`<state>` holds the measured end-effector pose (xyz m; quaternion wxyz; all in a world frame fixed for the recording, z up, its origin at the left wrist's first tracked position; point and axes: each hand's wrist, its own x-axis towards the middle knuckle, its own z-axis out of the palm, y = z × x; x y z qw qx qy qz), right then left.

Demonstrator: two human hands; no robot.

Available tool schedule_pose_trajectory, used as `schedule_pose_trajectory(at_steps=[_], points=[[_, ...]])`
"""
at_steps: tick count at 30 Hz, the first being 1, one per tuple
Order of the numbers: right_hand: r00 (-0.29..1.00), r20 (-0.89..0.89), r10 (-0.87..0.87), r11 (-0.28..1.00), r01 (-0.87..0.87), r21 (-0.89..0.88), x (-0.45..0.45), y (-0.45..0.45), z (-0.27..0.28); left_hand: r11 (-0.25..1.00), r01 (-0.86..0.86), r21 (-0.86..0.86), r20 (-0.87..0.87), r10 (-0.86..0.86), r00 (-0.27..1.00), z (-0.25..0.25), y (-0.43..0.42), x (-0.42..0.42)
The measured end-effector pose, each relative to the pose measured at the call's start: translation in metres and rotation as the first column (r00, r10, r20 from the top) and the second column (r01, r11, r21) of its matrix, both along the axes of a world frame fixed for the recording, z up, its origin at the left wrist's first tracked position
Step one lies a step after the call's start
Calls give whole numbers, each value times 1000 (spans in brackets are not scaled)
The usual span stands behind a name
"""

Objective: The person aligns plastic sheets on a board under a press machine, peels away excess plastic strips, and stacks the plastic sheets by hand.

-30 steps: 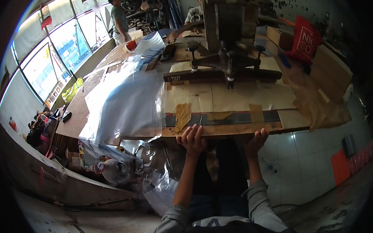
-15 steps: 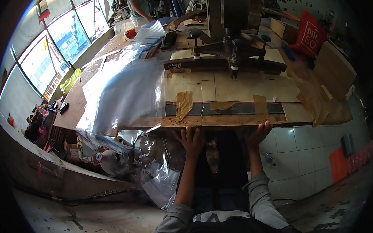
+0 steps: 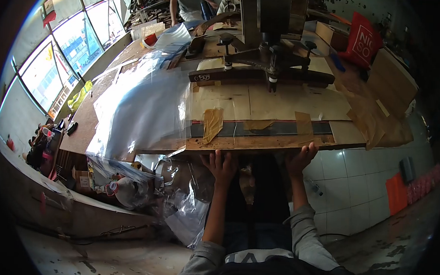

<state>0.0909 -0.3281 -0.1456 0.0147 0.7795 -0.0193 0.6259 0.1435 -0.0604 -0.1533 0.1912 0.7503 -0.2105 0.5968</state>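
My left hand (image 3: 222,167) is at the front edge of the wooden table (image 3: 258,145), its fingers apart and pointing up against the edge. Farther right, my right hand (image 3: 300,159) touches the same edge, fingers stretched upward with the tips at the rim. Neither hand shows anything held; the thumbs are partly hidden. Just behind the edge lies a dark strip (image 3: 273,126) with brown tape (image 3: 212,126) across it. Pale sheets (image 3: 274,101) lie beyond, under the dark bar (image 3: 261,77) of a press-like machine (image 3: 273,57).
Clear plastic sheets (image 3: 138,110) cover the table's left part. A red bag (image 3: 363,41) and a cardboard piece (image 3: 392,83) stand at the right. Under the table are a large plastic bottle (image 3: 130,193) and crumpled plastic (image 3: 186,214). Two people (image 3: 188,5) are partly visible at the back.
The view has shifted slightly. My hands stay at the table edge in nearly the same places. At the back, the standing person has moved to the right.
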Motion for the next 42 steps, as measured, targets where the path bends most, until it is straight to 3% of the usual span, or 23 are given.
schedule_pose_trajectory(at_steps=[19,22,42], points=[[999,30,-12,1000,12,-9,2,0,-1,998,41,-38,-88,-44,995,-9,3,-7],[1000,26,-3,1000,3,-4,1,0,0,1000,12,6,4,-12,1000,-3,2,-6],[1000,26,9,1000,-10,14,1,2,0,998,38,-48,-53,-41,998,3,5,-12]])
